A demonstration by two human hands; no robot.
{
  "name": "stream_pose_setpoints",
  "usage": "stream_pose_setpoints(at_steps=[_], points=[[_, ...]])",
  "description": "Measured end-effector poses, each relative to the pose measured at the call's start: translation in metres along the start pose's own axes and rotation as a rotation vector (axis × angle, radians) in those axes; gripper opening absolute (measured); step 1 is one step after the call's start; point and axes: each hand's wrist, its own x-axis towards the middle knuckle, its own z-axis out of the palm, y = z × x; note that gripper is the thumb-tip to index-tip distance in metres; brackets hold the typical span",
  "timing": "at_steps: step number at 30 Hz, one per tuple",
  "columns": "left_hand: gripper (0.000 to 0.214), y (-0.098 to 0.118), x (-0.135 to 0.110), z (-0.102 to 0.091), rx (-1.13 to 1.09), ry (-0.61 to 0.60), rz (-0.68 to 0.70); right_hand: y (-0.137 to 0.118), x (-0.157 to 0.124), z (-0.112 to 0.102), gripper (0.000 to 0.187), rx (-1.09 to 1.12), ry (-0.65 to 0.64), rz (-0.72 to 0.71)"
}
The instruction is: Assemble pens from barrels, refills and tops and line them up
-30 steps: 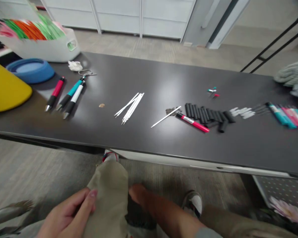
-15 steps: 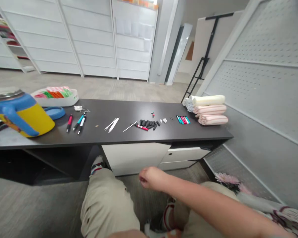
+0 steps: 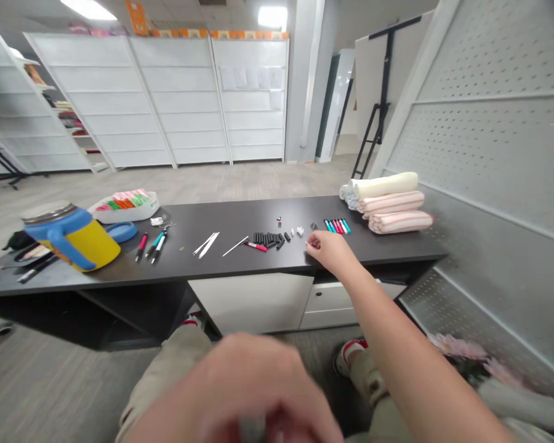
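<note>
On the desk [image 3: 198,215] we see a mug [image 3: 91,245], its inside hidden, and a basket [image 3: 138,215] of pink, orange and green things [image 3: 128,200]. Our left hand [image 3: 240,384] is curled, our right hand [image 3: 329,249] pinched narrow; whether either holds anything, we cannot tell. Black tubes [image 3: 268,238] lie near the right hand, white bits [image 3: 300,231] nearer.

right hand [image 3: 327,249] outstretched, fingers [image 3: 314,242] curled; left hand [image 3: 244,381] perhaps curled, blurred
</note>
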Motion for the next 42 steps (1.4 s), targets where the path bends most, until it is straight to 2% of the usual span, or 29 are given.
stream_pose_setpoints(at_steps=[2, 4, 6, 8, 10, 13, 20, 30, 34, 39, 42], points=[[0.029, -0.014, 0.051, 0.000, 0.115, -0.028, 0.154, 0.017, 0.005, 0.007, 0.004, 0.045, -0.012, 0.033], [0.030, -0.041, 0.100, -0.001, 0.362, 0.105, 0.233, 0.024, 0.008, 0.014, 0.005, 0.083, -0.019, 0.086], [0.030, -0.076, 0.140, -0.003, 0.552, 0.161, 0.284, 0.024, 0.012, 0.018, 0.005, 0.088, -0.011, 0.128], [0.031, -0.109, 0.167, -0.004, 0.642, 0.199, 0.298, 0.020, 0.016, 0.022, 0.005, 0.069, -0.004, 0.122], [0.032, -0.133, 0.181, -0.003, 0.666, 0.191, 0.313, 0.016, 0.020, 0.023, 0.006, 0.060, -0.011, 0.105], [0.031, -0.151, 0.188, 0.002, 0.643, 0.162, 0.324, 0.014, 0.022, 0.022, 0.005, 0.063, -0.031, 0.101], [0.028, -0.167, 0.194, 0.009, 0.607, 0.128, 0.302, 0.013, 0.018, 0.020, 0.004, 0.047, -0.026, 0.092], [0.023, -0.174, 0.212, 0.010, 0.589, 0.098, 0.342, 0.010, 0.016, 0.025, 0.005, 0.002, 0.021, 0.063], [0.018, -0.173, 0.210, 0.009, 0.553, 0.142, 0.391, 0.012, 0.016, 0.025, 0.005, 0.026, 0.023, 0.049], [0.012, -0.171, 0.203, 0.010, 0.323, 0.278, 0.399, 0.009, 0.015, 0.023, 0.008, 0.127, -0.005, 0.057], [0.013, -0.172, 0.199, 0.016, -0.084, 0.379, 0.285, 0.001, 0.014, 0.024, 0.010, 0.158, -0.006, 0.065]])
